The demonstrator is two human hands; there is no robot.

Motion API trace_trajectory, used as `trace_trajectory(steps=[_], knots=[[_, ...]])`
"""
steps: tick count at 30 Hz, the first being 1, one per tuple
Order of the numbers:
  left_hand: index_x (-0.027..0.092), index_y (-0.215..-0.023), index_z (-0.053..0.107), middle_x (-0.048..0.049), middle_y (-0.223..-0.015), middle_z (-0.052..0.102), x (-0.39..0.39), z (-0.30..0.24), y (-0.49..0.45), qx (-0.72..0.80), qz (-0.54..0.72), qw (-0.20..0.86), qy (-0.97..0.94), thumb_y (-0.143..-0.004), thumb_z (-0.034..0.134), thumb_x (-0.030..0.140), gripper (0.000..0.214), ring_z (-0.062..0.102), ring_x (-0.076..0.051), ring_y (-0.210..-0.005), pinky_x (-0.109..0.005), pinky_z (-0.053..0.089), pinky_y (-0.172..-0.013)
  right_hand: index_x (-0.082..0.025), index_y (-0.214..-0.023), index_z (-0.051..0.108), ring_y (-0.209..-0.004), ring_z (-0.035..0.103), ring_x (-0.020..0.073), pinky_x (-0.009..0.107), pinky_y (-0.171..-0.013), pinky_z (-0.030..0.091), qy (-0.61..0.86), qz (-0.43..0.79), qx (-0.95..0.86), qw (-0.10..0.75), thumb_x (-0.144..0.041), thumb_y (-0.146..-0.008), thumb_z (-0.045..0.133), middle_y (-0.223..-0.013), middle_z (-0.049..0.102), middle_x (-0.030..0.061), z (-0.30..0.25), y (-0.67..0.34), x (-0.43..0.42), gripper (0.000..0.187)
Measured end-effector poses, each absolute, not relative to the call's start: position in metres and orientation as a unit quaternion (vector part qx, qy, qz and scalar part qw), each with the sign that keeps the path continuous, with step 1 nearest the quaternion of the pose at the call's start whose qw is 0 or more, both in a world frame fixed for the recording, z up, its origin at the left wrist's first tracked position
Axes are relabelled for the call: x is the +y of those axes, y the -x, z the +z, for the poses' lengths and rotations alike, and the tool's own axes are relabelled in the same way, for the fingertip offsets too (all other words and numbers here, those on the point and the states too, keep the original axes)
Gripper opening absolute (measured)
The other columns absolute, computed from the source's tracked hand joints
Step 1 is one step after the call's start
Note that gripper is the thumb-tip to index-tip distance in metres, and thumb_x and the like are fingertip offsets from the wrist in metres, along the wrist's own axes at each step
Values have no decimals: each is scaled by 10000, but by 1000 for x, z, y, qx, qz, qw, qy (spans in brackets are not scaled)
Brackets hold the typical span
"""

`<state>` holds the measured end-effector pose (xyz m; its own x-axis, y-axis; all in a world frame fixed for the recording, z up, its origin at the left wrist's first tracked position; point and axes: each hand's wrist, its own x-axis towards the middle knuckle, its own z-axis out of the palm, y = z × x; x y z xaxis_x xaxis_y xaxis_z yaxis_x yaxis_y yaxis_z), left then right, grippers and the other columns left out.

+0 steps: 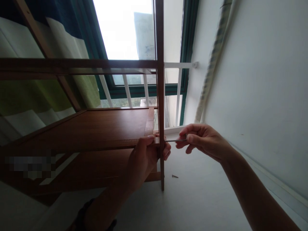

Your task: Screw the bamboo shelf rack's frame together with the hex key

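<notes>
A brown wooden shelf unit (115, 123) stands before me, its upright post (160, 96) running down the middle of the view. My left hand (144, 154) is wrapped round the shelf's corner, thumb on top of the board's front edge and fingertips curling past the post. Just right of that post, my right hand (199, 139) pinches a thin metal hex key (172, 140). The key lies level, its far end meeting the post's outer side. Where exactly the tip sits is too small to tell.
A small screw (175, 176) lies on the pale floor (192, 199) right of the post. Behind the shelf are a green-framed window, a white railing (126, 86) and a curtain (77, 61). A white wall (260, 80) rises on the right, with a fabric strip hanging beside it.
</notes>
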<state>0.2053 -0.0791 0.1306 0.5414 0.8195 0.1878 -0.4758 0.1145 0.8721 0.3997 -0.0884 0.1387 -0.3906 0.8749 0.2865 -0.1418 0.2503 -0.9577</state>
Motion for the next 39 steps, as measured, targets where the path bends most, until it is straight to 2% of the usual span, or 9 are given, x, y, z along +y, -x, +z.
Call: trace_trajectory(steps=[4,8,13,19,24,29,31,34,39], knots=[[168,-659,481,-18,-546,470,-79,130,-206,174,443,729,-492,-788,305,293,252,404,-144,-558,-289,335,-588,-134,-951,624,-792,668,157,235,-634,556,291,509,-663,465,-209,-749,628,-861,693,63,139,-406,-88,215],[161,-665,492,-20,-545,465,-79,129,-205,174,444,727,-494,-797,294,288,270,396,-141,-556,-287,333,-583,-105,-793,629,-557,649,117,212,-494,524,310,495,-672,455,-316,-816,536,-653,679,40,137,-400,-89,232],[159,-669,493,-22,-546,467,-79,129,-205,174,442,729,-492,-795,304,295,265,394,-141,-553,-285,334,-574,-106,-701,592,-341,485,31,141,-359,380,347,534,-662,395,-412,-840,464,-435,543,-38,140,-396,-94,360],[154,-680,509,-20,-538,467,-80,130,-205,173,448,728,-489,-783,322,291,254,401,-139,-546,-282,341,-568,-148,-903,521,-470,562,67,177,-437,469,341,510,-656,440,-332,-786,576,-572,589,-38,145,-395,-97,225],[158,-662,497,-19,-547,468,-79,129,-205,173,448,728,-489,-785,325,291,250,404,-138,-553,-282,344,-574,-144,-902,544,-485,597,79,179,-440,491,273,558,-640,453,-274,-820,539,-584,611,-27,145,-398,-99,153],[163,-662,485,-19,-552,467,-79,129,-204,174,441,724,-502,-796,307,305,265,412,-147,-562,-295,349,-593,-144,-1021,583,-820,658,162,235,-610,548,259,559,-665,422,-203,-777,598,-892,681,68,146,-408,-98,253],[163,-674,489,-20,-557,469,-78,129,-204,176,441,724,-500,-798,302,308,267,413,-149,-564,-297,351,-593,-135,-977,599,-772,664,163,235,-572,545,267,529,-676,438,-228,-780,594,-852,686,69,144,-406,-96,218],[159,-687,502,-20,-553,467,-79,129,-205,177,443,725,-497,-787,315,312,262,410,-146,-556,-293,353,-580,-132,-837,594,-532,619,98,175,-416,470,293,487,-660,492,-311,-806,547,-651,648,17,139,-395,-92,188],[159,-678,500,-19,-536,460,-79,131,-206,180,447,723,-495,-770,332,315,247,410,-147,-543,-289,355,-561,-182,-921,527,-421,520,42,140,-363,405,290,532,-587,537,-333,-775,587,-563,535,-70,131,-383,-86,218]])
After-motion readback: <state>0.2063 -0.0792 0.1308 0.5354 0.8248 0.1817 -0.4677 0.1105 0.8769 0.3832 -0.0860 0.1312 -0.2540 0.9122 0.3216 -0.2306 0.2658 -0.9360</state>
